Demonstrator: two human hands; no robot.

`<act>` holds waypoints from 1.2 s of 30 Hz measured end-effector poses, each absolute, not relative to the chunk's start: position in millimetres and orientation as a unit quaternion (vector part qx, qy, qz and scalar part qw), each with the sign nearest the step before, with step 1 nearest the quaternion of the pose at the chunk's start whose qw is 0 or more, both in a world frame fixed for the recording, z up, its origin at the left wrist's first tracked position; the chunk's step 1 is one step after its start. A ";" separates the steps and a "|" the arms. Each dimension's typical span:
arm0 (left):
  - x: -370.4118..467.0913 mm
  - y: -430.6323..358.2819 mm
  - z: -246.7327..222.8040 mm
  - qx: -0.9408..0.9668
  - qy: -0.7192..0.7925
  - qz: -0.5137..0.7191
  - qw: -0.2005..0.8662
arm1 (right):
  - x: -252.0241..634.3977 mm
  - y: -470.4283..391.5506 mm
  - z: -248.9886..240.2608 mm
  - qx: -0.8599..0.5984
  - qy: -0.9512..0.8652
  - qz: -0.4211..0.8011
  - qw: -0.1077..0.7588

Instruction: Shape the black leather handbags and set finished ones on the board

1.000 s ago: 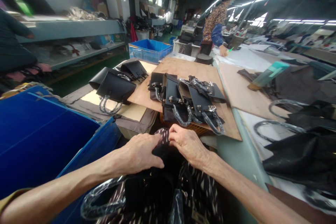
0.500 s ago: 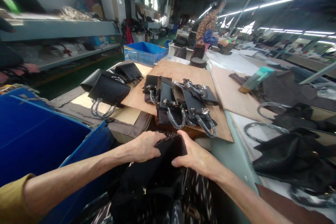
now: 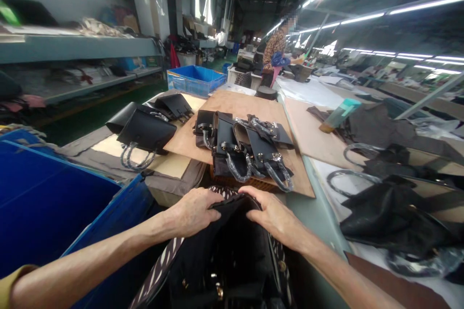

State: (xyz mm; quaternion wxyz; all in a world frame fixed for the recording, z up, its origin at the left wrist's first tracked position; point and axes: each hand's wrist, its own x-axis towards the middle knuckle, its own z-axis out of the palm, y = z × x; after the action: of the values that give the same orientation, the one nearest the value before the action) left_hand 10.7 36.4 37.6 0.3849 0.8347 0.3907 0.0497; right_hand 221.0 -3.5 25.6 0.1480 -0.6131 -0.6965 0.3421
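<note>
A black handbag (image 3: 232,241) lies low in front of me with its mouth spread and its dark inside showing. My left hand (image 3: 197,212) grips the far rim on the left, thumb inside. On the right part of the same rim, my right hand (image 3: 266,212) is closed, its thumb also inside the bag. Gold-coloured metal fittings glint near the bag's lower part. Beneath and around it shows brown-and-white patterned cloth (image 3: 163,270). Just beyond my hands, several black handbags (image 3: 242,145) with plastic-wrapped handles lie on a brown board (image 3: 246,101).
To my left stands a large blue bin (image 3: 47,203); behind it, black bags (image 3: 145,128) rest on a padded surface. Another blue crate (image 3: 195,79) is further back. On the right-hand table lie more black bags (image 3: 395,212) and a teal-topped container (image 3: 340,116). A person (image 3: 275,53) stands beyond.
Both hands have moved slightly apart, and the bag's mouth is spread wider, showing more of the inside. The view has shifted a little to the right.
</note>
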 end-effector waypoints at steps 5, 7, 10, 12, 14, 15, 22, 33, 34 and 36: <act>9.2 36.2 36.4 0.842 0.396 0.064 0.362 | 204.2 4.7 35.4 -0.615 -0.705 0.314 0.160; 7.3 37.5 33.9 0.840 0.401 0.068 0.360 | 199.7 7.2 36.7 -0.610 -0.709 0.311 0.167; 5.3 39.9 30.9 0.838 0.410 0.058 0.356 | 197.0 9.1 36.0 -0.602 -0.713 0.316 0.176; 4.8 41.2 30.1 0.839 0.415 0.052 0.349 | 197.2 9.6 35.0 -0.597 -0.715 0.316 0.180; 4.8 42.0 30.0 0.839 0.417 0.047 0.347 | 197.7 9.7 33.8 -0.595 -0.718 0.312 0.183; 4.9 42.2 30.2 0.838 0.416 0.047 0.349 | 197.8 9.7 33.1 -0.596 -0.719 0.308 0.181; 4.3 42.6 31.0 0.835 0.430 0.035 0.341 | 191.9 9.5 26.6 -0.623 -0.719 0.250 0.177; 9.9 45.8 26.2 0.880 0.414 0.039 0.231 | 186.3 11.9 28.8 -0.590 -0.753 0.236 0.171; 12.6 46.1 27.5 0.883 0.419 0.030 0.210 | 186.6 11.7 28.8 -0.592 -0.751 0.238 0.169; 17.2 46.9 28.9 0.886 0.425 0.011 0.184 | 188.1 11.2 28.6 -0.594 -0.746 0.247 0.171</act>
State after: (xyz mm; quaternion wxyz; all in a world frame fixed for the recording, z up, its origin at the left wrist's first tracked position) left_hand 17.2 46.9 28.9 0.1840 0.8863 0.4249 0.0113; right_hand 188.1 11.2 28.6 0.1709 -0.5940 -0.7462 0.2472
